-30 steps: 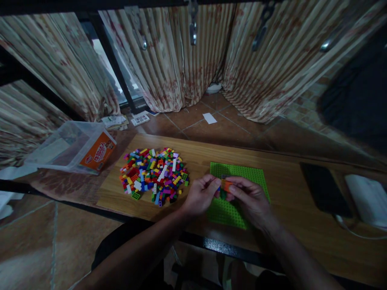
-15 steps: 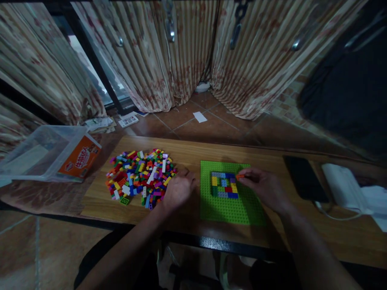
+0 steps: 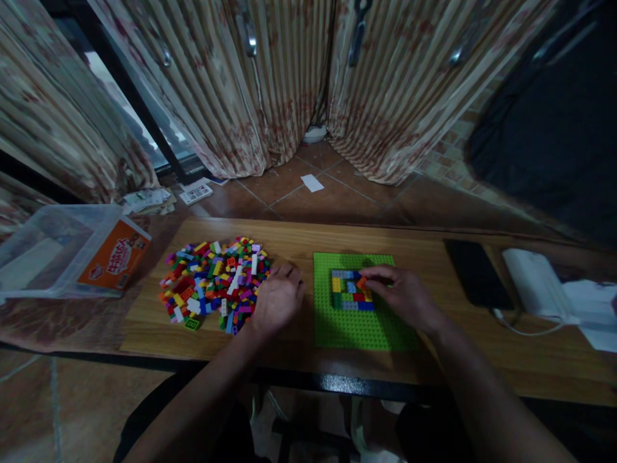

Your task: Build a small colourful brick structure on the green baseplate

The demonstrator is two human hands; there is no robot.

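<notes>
My right hand (image 3: 400, 290) pinches a small orange toy brick (image 3: 361, 283) over the right side of a square build of coloured bricks (image 3: 348, 305). Whether that brick touches the ones beneath it I cannot tell. The build sits on a green studded baseplate (image 3: 337, 334), with blue, grey, yellow, green and red bricks showing. My left hand (image 3: 279, 299) rests on the table between the baseplate and a pile of loose bricks (image 3: 212, 280), its fingers curled downward. Anything inside those fingers is hidden.
A clear plastic tub (image 3: 62, 251) with an orange label stands at the far left. On the right of the wooden table (image 3: 284, 235) lie a black phone (image 3: 477, 273), a white power bank (image 3: 535, 280) with a cable, and white paper (image 3: 590, 308). Curtains (image 3: 284, 83) hang behind.
My right hand has carried the orange brick left, from the build's right edge to over its right side. My left hand stays beside the pile. The whole view has shifted slightly.
</notes>
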